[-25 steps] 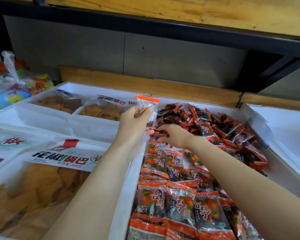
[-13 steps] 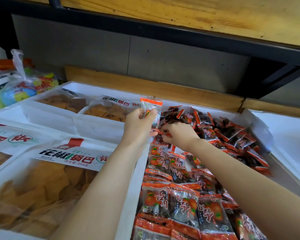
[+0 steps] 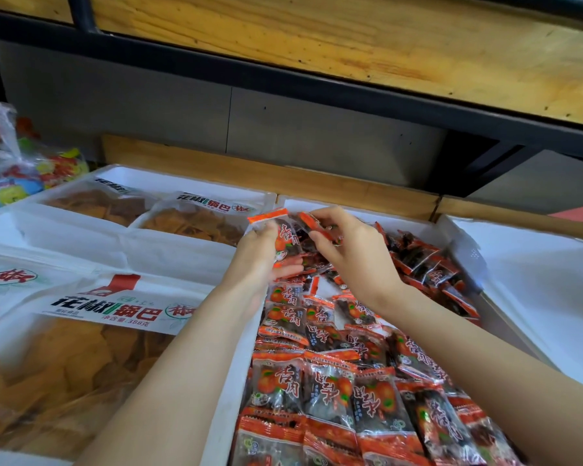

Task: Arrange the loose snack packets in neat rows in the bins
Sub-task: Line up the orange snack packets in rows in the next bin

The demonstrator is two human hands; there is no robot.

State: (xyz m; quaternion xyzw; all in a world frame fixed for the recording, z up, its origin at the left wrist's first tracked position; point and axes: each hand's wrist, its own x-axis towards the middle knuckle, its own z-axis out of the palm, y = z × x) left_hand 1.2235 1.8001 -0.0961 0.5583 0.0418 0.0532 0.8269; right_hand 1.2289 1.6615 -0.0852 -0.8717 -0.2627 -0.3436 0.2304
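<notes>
A white bin (image 3: 241, 361) holds many small orange-and-clear snack packets. The near ones (image 3: 330, 395) lie in neat overlapping rows; the far right ones (image 3: 428, 264) lie in a loose heap. My left hand (image 3: 260, 257) holds a packet (image 3: 285, 235) upright above the bin's far left corner. My right hand (image 3: 354, 250) is raised beside it and pinches another packet (image 3: 317, 227) by its orange end, close against the first one.
Left of the bin, white bins hold large bags of golden crisps (image 3: 64, 364) with printed labels. A tied bag of coloured sweets (image 3: 21, 176) sits far left. An open white bin (image 3: 539, 290) lies to the right. A wooden ledge (image 3: 283, 176) and grey wall stand behind.
My right hand rose from the pile with a packet and came up beside the packet in my left hand. The left hand stayed near the bin's far left corner.
</notes>
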